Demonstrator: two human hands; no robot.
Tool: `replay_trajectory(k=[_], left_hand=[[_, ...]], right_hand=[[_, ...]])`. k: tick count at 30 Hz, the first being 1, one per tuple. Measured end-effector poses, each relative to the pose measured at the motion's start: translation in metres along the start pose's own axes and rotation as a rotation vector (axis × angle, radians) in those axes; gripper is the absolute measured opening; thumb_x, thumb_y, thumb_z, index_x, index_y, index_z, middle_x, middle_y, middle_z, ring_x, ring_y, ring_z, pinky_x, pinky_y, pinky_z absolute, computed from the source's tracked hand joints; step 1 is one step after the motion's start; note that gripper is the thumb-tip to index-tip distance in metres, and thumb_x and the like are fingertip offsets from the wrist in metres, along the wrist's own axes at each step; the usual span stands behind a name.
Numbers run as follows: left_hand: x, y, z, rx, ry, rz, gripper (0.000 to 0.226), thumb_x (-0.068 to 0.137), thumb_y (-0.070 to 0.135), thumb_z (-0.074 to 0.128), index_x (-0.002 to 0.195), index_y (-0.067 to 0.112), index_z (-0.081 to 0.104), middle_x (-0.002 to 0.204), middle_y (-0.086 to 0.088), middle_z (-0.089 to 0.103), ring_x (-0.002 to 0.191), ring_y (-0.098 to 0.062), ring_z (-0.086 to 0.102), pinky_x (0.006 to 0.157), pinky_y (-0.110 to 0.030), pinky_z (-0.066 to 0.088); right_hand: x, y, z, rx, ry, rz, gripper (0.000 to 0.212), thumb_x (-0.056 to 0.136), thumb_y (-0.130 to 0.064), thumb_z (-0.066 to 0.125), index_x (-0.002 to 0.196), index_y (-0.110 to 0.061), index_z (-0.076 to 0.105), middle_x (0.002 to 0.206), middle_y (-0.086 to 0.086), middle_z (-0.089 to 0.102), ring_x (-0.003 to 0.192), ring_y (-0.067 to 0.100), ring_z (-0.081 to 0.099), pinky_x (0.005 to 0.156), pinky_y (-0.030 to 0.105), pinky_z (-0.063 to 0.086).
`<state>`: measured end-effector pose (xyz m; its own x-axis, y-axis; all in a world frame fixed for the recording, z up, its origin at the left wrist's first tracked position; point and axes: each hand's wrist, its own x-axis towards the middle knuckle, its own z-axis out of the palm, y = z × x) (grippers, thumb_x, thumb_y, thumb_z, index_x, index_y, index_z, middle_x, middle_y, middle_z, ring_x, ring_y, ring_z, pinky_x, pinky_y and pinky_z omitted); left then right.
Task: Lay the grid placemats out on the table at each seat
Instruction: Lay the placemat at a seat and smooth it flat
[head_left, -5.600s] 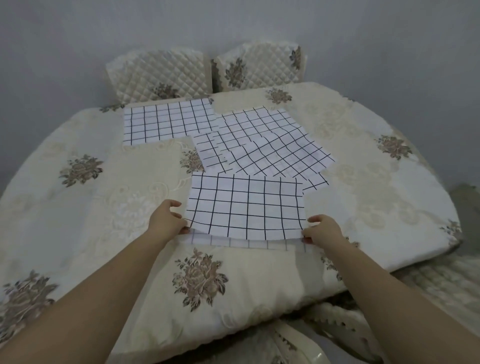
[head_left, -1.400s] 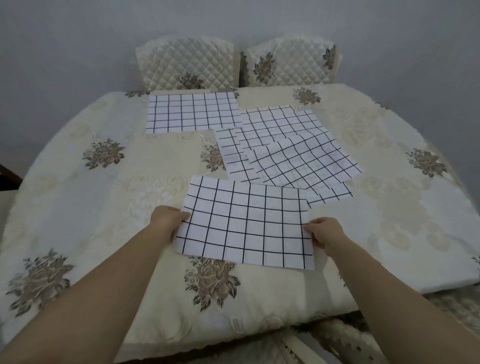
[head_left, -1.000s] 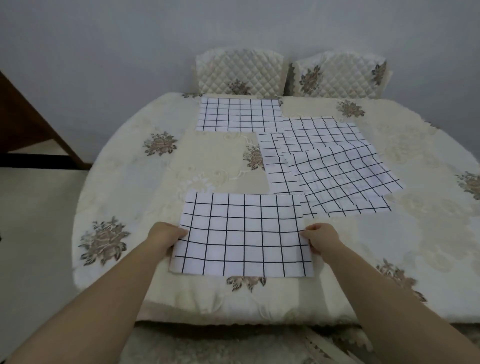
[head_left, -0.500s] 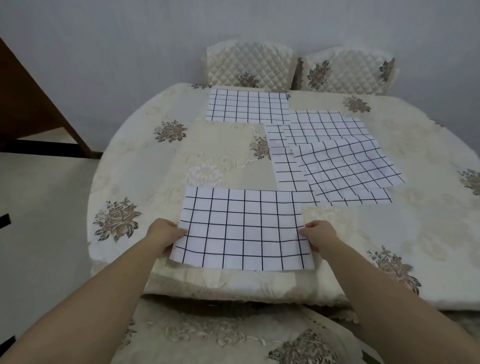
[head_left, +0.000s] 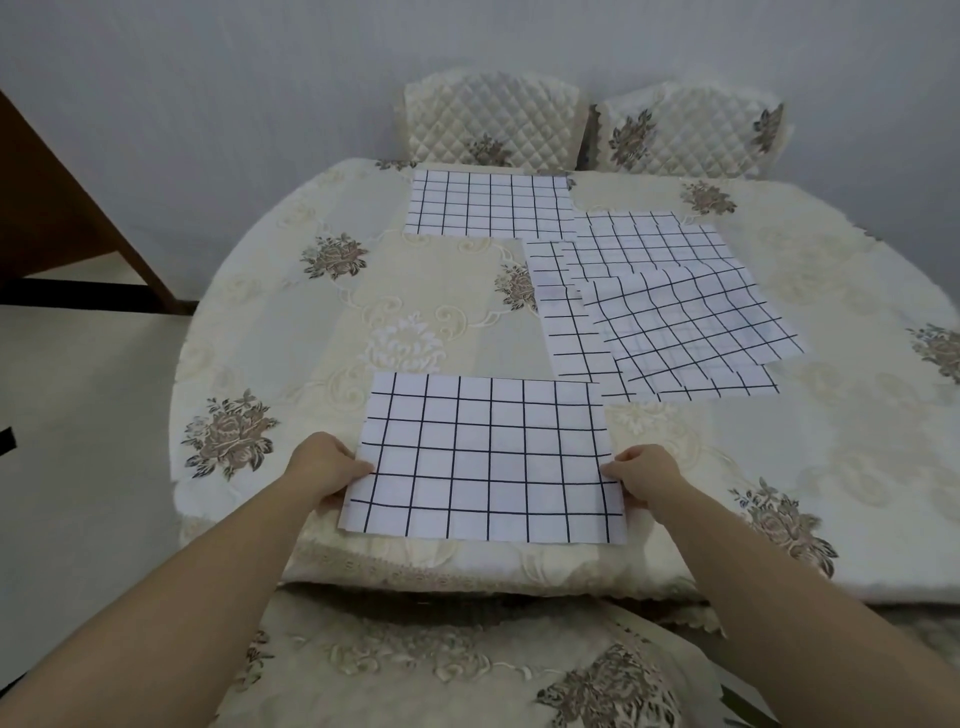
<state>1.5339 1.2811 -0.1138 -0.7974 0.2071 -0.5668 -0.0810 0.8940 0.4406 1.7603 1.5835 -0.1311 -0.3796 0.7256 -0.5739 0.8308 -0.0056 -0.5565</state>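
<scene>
Placemat (head_left: 485, 457) farther left along table (head_left: 291, 332) edge

Both arms stretched fwd — L forearm in from 7 o'clock, R from 5 — left hand (head_left: 324, 467) and right hand (head_left: 647, 475) pinching the near placemat (head_left: 485, 457) at its 9 and 3 o'clock edges.

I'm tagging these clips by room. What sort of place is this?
Likely a home dining room: a round table in a floral cloth, quilt-covered chairs on its far side, and grid placemats at seats.
</scene>
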Motion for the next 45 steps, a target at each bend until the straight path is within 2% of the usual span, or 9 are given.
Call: replay_trajectory(k=[3,7,11,14,16,19,28,32,45], left_hand=[[-0.002,0.001,0.001,0.244,0.192,0.031,0.033,0.084,0.039,0.061,0.073,0.008,0.059,0.071,-0.007,0.064,0.065,-0.027,0.062,0.055,-0.028,0.046],[0.003,0.020,0.015,0.397,0.472,0.287,0.034,0.091,0.033,0.050,0.110,0.005,0.056,0.107,-0.016,0.057,0.100,-0.035,0.054,0.077,-0.042,0.046],[0.013,0.048,0.048,0.456,0.399,0.597,0.044,0.094,0.029,0.046,0.132,0.008,0.049,0.142,-0.017,0.044,0.133,-0.034,0.037,0.105,-0.047,0.032],[0.021,0.067,0.072,0.529,0.263,0.674,0.063,0.095,0.047,0.014,0.151,0.018,0.018,0.162,-0.007,0.008,0.149,-0.026,0.001,0.119,-0.045,0.006],[0.028,0.074,0.086,0.571,0.194,0.667,0.078,0.083,0.056,-0.007,0.153,0.025,0.004,0.162,-0.002,-0.005,0.148,-0.024,-0.011,0.118,-0.047,-0.003],[0.035,0.068,0.103,0.630,0.166,0.641,0.079,0.079,0.061,-0.012,0.151,0.029,-0.009,0.161,-0.001,-0.012,0.147,-0.024,-0.019,0.118,-0.049,-0.009],[0.046,0.038,0.097,0.577,0.299,0.642,0.082,0.087,0.069,0.000,0.153,0.020,-0.007,0.160,0.002,-0.011,0.147,-0.013,-0.014,0.120,-0.040,-0.003],[0.050,0.024,0.085,0.597,0.299,0.608,0.087,0.083,0.070,-0.008,0.151,0.015,-0.010,0.160,0.000,-0.014,0.147,-0.012,-0.016,0.121,-0.037,-0.005],[0.052,0.014,0.074,0.592,0.307,0.608,0.084,0.084,0.065,-0.007,0.149,0.012,-0.013,0.158,-0.003,-0.015,0.146,-0.013,-0.014,0.120,-0.035,-0.006]], right_hand=[[-0.011,-0.006,-0.003,-0.182,0.092,-0.082,0.022,0.083,-0.024,0.064,0.092,-0.005,0.060,0.086,0.013,0.066,0.080,0.029,0.062,0.073,0.038,0.052],[-0.012,-0.017,0.010,-0.352,0.305,-0.331,0.028,0.090,-0.023,0.052,0.112,-0.006,0.053,0.110,0.015,0.053,0.096,0.030,0.049,0.075,0.037,0.041],[-0.006,-0.040,0.055,-0.455,0.298,-0.707,0.044,0.090,-0.029,0.037,0.116,-0.001,0.058,0.123,0.019,0.055,0.115,0.038,0.050,0.095,0.047,0.045],[-0.006,-0.061,0.088,-0.647,0.150,-0.754,0.069,0.090,-0.043,0.008,0.145,-0.010,0.033,0.156,0.011,0.026,0.146,0.030,0.018,0.119,0.047,0.015],[-0.003,-0.066,0.104,-0.725,0.096,-0.737,0.080,0.086,-0.058,-0.013,0.152,-0.018,0.009,0.162,0.000,0.002,0.149,0.021,-0.004,0.119,0.045,-0.002],[0.002,-0.058,0.117,-0.744,0.094,-0.722,0.087,0.077,-0.064,-0.020,0.152,-0.024,-0.004,0.161,-0.004,-0.010,0.148,0.019,-0.012,0.117,0.046,-0.010],[0.022,-0.028,0.097,-0.742,0.198,-0.664,0.074,0.088,-0.067,-0.002,0.150,-0.027,-0.011,0.159,-0.004,-0.014,0.148,0.015,-0.010,0.115,0.043,-0.014],[0.029,-0.014,0.080,-0.736,0.255,-0.606,0.084,0.085,-0.070,-0.008,0.152,-0.021,-0.001,0.160,-0.002,-0.008,0.148,0.016,-0.006,0.116,0.044,-0.011],[0.027,-0.015,0.071,-0.732,0.203,-0.584,0.088,0.076,-0.069,-0.021,0.146,-0.016,-0.015,0.158,0.001,-0.017,0.147,0.014,-0.015,0.119,0.042,-0.012]])
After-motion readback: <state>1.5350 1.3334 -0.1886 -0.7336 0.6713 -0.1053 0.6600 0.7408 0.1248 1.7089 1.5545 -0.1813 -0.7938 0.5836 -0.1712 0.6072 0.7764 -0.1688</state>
